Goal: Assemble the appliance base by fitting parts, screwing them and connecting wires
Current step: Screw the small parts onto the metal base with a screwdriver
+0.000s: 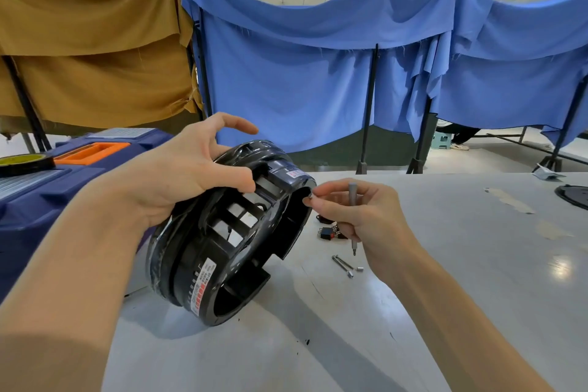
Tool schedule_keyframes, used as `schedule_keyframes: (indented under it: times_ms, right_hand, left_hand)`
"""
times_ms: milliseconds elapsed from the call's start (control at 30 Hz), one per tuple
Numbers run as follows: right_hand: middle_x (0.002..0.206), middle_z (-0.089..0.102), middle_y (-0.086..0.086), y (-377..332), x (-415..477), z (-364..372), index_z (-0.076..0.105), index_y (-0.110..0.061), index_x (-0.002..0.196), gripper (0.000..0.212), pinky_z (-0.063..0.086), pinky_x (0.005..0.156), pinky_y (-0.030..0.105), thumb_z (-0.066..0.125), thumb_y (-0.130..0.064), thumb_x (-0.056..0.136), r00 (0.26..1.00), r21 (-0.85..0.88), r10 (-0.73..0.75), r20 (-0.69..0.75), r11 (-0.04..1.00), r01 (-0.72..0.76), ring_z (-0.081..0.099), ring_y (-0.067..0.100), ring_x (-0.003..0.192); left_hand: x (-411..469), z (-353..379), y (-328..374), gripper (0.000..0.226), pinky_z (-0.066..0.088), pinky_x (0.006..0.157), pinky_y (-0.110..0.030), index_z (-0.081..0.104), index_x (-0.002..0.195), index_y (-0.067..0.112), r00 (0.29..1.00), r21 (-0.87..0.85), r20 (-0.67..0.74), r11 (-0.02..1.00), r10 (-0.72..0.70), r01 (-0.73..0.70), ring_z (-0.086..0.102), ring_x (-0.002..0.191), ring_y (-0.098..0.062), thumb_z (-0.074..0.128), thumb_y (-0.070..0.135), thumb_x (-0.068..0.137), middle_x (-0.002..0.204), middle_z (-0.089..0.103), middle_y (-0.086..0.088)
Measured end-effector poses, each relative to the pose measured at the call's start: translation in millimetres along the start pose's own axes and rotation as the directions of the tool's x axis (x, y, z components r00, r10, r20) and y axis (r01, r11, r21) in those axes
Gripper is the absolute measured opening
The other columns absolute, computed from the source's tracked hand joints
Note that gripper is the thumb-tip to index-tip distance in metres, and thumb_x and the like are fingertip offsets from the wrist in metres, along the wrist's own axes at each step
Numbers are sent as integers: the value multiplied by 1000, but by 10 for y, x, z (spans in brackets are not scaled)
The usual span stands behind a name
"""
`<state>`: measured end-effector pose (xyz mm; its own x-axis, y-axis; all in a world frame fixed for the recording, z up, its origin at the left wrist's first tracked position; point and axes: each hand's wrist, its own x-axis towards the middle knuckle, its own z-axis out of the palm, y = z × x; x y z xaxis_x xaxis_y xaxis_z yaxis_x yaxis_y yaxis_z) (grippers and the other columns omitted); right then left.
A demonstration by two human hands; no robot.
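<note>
Base: we hold the black base [229,232] tilted on edge, its lower rim resting on the bench [445,296], open side towards our right.
Left hand: our left hand [191,169] grips the base's upper rim, thumb hooked into a slot, forefinger lifted free.
Right hand: our right hand [356,216] pinches a small screw [309,196] at the base's far rim, with the screwdriver [352,216] tucked under the other fingers, tip down.
Progress: we judge that we are early to midway; this screw is being placed, not yet driven.
Left to do: loose bolts [343,264] and a small switch part [329,232] lie on the bench just beyond the base, unfitted; no wires appear joined.
Far left: a blue toolbox [79,169] with a tape roll [25,164] on it.
Far right: a dark round plate [572,196] waits at the bench's edge.
</note>
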<state>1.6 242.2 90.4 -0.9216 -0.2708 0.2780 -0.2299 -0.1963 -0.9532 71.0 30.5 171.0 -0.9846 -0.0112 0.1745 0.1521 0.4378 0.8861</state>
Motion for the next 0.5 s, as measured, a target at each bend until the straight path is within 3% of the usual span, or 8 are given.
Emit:
schedule_keyframes:
  times_ms: [100, 233, 500]
  right_hand:
    - [83, 72, 22, -1, 2, 7, 75, -11, 72, 9, 27, 40, 18, 81, -4, 72, 998, 3, -47, -31, 999, 47, 40, 24, 57]
    - [76, 73, 14, 15, 0, 23, 75, -12, 70, 9, 29, 39, 18, 82, -6, 72, 993, 3, -93, -74, 996, 94, 41, 24, 57]
    - [65, 70, 3, 57, 16, 43, 76, -14, 70, 10, 36, 42, 19, 82, -7, 74, 979, -93, -177, -101, 981, 168, 47, 18, 55]
  left_hand:
    - [2, -5, 0, 61, 58, 71, -51, 52, 119, 28, 1000, -6, 22, 1000, 0, 0, 62, 75, -41, 69, -10, 75, 101, 63, -37]
    - [1, 37, 25, 61, 47, 81, -68, 54, 118, 29, 999, 12, 47, 1000, 6, -7, 58, 75, -42, 71, -10, 74, 99, 57, -44]
    - [8, 49, 40, 60, 42, 80, -73, 54, 118, 28, 998, -2, 68, 1000, 15, -15, 55, 74, -41, 72, -9, 73, 96, 53, -47]
